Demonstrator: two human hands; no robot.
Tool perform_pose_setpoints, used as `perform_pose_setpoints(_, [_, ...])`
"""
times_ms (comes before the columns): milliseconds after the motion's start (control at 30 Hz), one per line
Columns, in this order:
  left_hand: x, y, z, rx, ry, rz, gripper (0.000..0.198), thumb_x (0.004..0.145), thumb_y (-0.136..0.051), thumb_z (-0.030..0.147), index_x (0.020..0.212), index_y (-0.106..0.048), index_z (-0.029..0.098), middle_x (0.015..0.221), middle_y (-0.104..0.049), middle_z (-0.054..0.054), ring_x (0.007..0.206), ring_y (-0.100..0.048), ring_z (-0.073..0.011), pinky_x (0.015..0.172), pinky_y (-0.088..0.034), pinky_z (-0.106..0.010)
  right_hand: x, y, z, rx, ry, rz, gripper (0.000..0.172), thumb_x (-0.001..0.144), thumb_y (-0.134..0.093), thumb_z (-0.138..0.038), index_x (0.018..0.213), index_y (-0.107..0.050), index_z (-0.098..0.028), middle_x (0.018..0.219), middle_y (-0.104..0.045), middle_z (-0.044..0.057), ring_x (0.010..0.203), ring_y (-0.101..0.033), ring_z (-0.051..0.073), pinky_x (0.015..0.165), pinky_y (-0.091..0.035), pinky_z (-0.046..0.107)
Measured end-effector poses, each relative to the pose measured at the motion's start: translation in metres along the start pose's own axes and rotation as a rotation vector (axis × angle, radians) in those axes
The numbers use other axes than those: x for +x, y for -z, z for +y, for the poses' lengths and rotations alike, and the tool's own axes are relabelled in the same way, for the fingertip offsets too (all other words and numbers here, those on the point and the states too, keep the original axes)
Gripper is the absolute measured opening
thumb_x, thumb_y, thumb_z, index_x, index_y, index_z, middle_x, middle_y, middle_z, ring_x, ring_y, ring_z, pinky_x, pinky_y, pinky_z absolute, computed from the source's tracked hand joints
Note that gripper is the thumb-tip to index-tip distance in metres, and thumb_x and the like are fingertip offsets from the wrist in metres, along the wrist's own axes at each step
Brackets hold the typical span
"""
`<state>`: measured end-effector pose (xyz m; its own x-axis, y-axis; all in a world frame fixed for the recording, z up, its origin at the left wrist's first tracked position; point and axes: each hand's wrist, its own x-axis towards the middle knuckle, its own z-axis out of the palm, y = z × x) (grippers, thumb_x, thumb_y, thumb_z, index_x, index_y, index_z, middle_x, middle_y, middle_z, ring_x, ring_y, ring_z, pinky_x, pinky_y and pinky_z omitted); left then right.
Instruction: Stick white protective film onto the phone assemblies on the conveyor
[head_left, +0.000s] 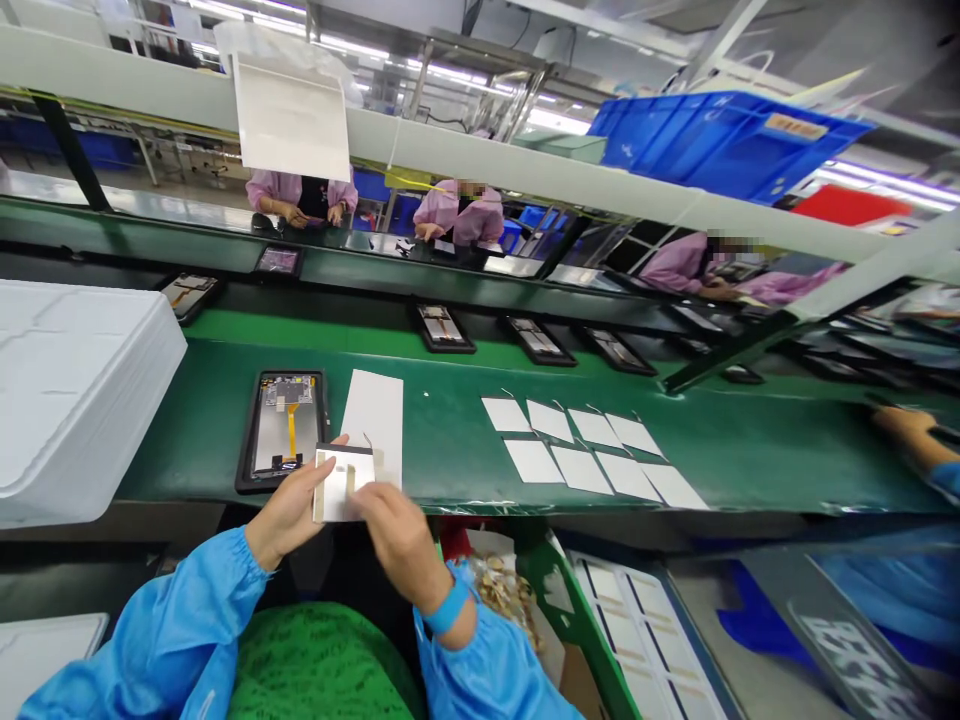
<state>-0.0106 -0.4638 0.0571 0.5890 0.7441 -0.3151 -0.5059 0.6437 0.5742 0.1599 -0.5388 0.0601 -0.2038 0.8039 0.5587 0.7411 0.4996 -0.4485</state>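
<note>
My left hand (289, 510) and my right hand (394, 530) both pinch a small white rectangular sheet (341, 482) with a tan strip, held at the near edge of the green belt (450, 450). Just beyond it lies an open black device frame (283, 425) with an orange flex cable, and a long white strip (373, 420) beside it. Both sleeves are blue; a blue band sits on my right wrist.
Several white sheets (592, 450) lie in two rows on the belt to the right. White stacked trays (67, 400) stand at left. More devices (442, 327) ride the far belt. Workers in pink sit opposite. Another person's hand (911, 435) is at far right. A blue crate (720, 140) sits overhead.
</note>
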Motion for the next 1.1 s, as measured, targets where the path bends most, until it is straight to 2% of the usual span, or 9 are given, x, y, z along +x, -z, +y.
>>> perform_pose_setpoints(100, [0.004,-0.003,-0.006,-0.084,-0.036,0.001,0.063,0.089,-0.065,0.026,0.148,-0.043,0.025,0.128,-0.067,-0.010,0.104,-0.069,-0.0222,0.097,-0.051,-0.037,0.006,-0.009,-0.023,-0.066,0.195,-0.179,0.026,0.099,-0.043,-0.010,0.117,-0.061,-0.015,0.101,-0.069,0.011,0.094,-0.065,0.020,0.081,-0.056,0.032])
perform_pose_setpoints(200, [0.005,-0.004,-0.011,-0.137,-0.045,0.032,0.063,0.091,-0.063,0.025,0.149,-0.040,0.026,0.128,-0.067,-0.010,0.104,-0.069,-0.0223,0.098,-0.050,-0.037,0.012,-0.007,-0.027,-0.177,0.296,-0.207,0.021,0.098,-0.045,-0.011,0.112,-0.061,-0.013,0.097,-0.069,0.012,0.087,-0.064,0.021,0.074,-0.056,0.032])
perform_pose_setpoints(467, [0.003,-0.011,-0.019,-0.190,0.007,-0.005,0.052,0.097,-0.053,0.040,0.145,-0.046,0.022,0.130,-0.065,-0.011,0.112,-0.065,-0.0234,0.103,-0.046,-0.038,0.007,-0.022,-0.024,-0.274,0.294,-0.182,0.020,0.097,-0.041,-0.010,0.088,-0.058,-0.017,0.076,-0.061,0.007,0.071,-0.058,0.019,0.065,-0.050,0.032])
perform_pose_setpoints(633, [-0.012,-0.013,-0.028,-0.154,0.163,-0.130,0.056,0.095,-0.051,0.050,0.142,-0.049,0.020,0.129,-0.065,-0.013,0.115,-0.064,-0.0266,0.102,-0.046,-0.040,-0.002,-0.006,0.016,-0.062,-0.182,0.121,0.015,0.094,-0.045,-0.017,0.084,-0.056,-0.020,0.077,-0.062,0.003,0.070,-0.060,0.016,0.066,-0.050,0.027])
perform_pose_setpoints(767, [-0.018,-0.017,-0.037,-0.182,0.250,-0.191,0.062,0.094,-0.047,0.058,0.145,-0.046,0.022,0.130,-0.064,-0.014,0.115,-0.064,-0.0305,0.101,-0.047,-0.046,-0.072,0.040,0.076,-0.233,-0.700,0.424,0.017,0.091,-0.052,-0.032,0.086,-0.061,-0.019,0.077,-0.067,0.005,0.069,-0.064,0.019,0.069,-0.051,0.031])
perform_pose_setpoints(900, [-0.011,-0.022,-0.047,-0.178,0.275,-0.189,0.064,0.093,-0.048,0.059,0.145,-0.046,0.021,0.131,-0.064,-0.015,0.115,-0.064,-0.0321,0.102,-0.046,-0.048,-0.177,0.073,0.119,-0.488,-1.000,0.077,0.017,0.087,-0.053,-0.025,0.089,-0.068,-0.017,0.089,-0.072,0.014,0.074,-0.070,0.024,0.071,-0.051,0.034])
perform_pose_setpoints(967, [-0.006,-0.027,-0.054,-0.167,0.283,-0.169,0.064,0.093,-0.048,0.059,0.144,-0.047,0.020,0.130,-0.065,-0.015,0.116,-0.064,-0.0320,0.103,-0.046,-0.048,-0.205,0.076,0.121,-0.599,-1.182,-0.111,0.020,0.086,-0.052,-0.020,0.090,-0.070,-0.015,0.083,-0.072,0.017,0.070,-0.072,0.027,0.068,-0.051,0.039])
perform_pose_setpoints(1033, [-0.001,-0.035,-0.065,-0.158,0.283,-0.136,0.065,0.093,-0.048,0.060,0.144,-0.048,0.021,0.129,-0.065,-0.014,0.118,-0.063,-0.0317,0.104,-0.045,-0.047,-0.204,0.071,0.107,-0.543,-1.216,-0.129,0.024,0.090,-0.050,-0.025,0.094,-0.071,-0.014,0.078,-0.072,0.018,0.073,-0.072,0.032,0.071,-0.053,0.044])
perform_pose_setpoints(1100, [0.003,-0.047,-0.079,-0.133,0.267,-0.097,0.066,0.092,-0.047,0.063,0.143,-0.049,0.022,0.131,-0.064,-0.013,0.122,-0.060,-0.0315,0.107,-0.043,-0.047,-0.178,0.058,0.082,-0.276,-1.051,0.022,0.033,0.094,-0.049,-0.037,0.107,-0.070,-0.015,0.093,-0.074,0.019,0.089,-0.072,0.033,0.082,-0.054,0.047])
